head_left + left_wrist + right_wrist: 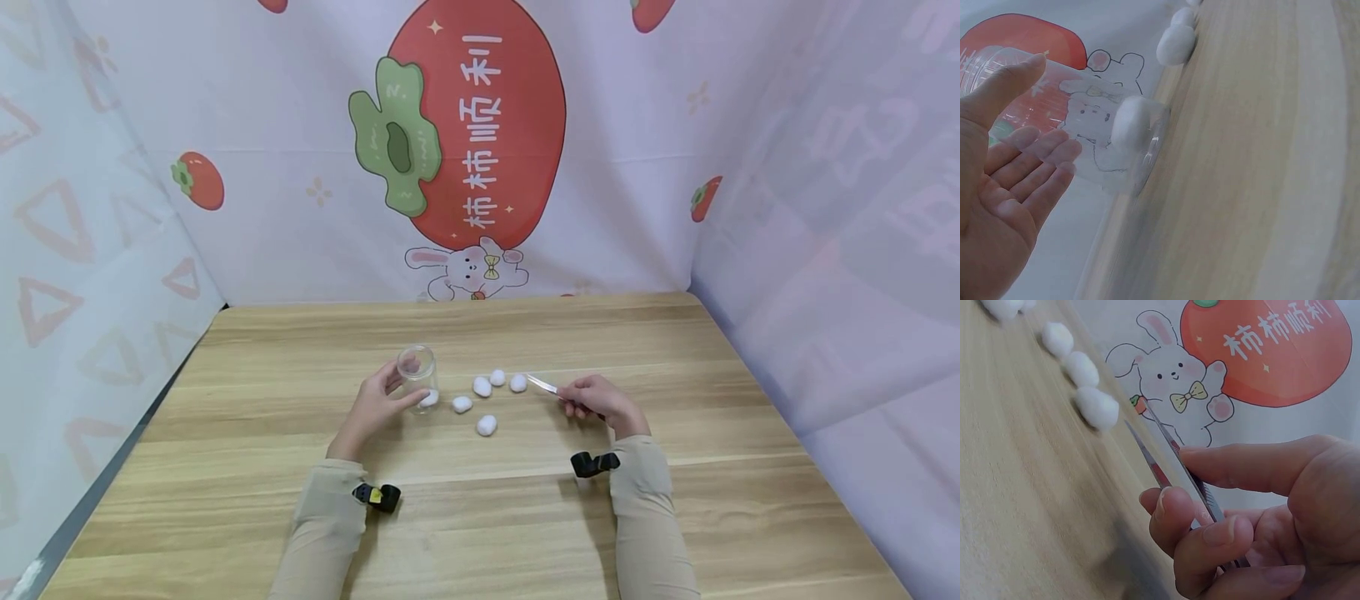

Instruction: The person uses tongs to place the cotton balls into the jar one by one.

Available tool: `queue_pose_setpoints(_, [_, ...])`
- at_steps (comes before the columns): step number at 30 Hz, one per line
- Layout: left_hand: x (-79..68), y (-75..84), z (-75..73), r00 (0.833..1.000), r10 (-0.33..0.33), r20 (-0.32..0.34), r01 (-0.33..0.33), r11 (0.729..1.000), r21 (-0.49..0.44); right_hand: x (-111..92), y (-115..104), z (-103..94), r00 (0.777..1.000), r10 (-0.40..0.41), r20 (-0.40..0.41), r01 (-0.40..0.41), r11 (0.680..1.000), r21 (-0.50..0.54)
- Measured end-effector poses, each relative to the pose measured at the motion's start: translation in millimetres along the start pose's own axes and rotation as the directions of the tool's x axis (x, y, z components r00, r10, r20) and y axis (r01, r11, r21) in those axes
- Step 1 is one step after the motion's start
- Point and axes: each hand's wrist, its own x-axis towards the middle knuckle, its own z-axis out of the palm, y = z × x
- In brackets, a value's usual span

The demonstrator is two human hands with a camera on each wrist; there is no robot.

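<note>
A clear jar (pixel 422 380) stands upright on the table, open at the top, with one white cotton ball (pixel 429 398) at its bottom. My left hand (pixel 373 410) holds the jar from the left, thumb on the near side and fingers round the far side. Tweezers (pixel 543 385) are pinched in my right hand (pixel 600 402). Their two tips point left and stand apart with nothing between them in the right wrist view, close to the nearest cotton ball (pixel 1097 409). Several cotton balls lie between jar and tweezers, one (pixel 487 425) closest to me.
The wood-grain table (pixel 480 533) ends at a printed cloth backdrop (pixel 285 225) with a large persimmon and a rabbit. Cloth hangs along the left and right sides too. A small black camera is strapped on each sleeve.
</note>
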Motion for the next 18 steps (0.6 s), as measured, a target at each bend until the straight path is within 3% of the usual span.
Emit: queue_pose_setpoints(18, [0.7, -2.7, 0.2, 1.0, -0.011, 0.001, 0.011, 1.0, -0.016, 4.2, 7.8, 1.1, 0.999, 0.021, 0.028, -0.02, 1.0, -0.022])
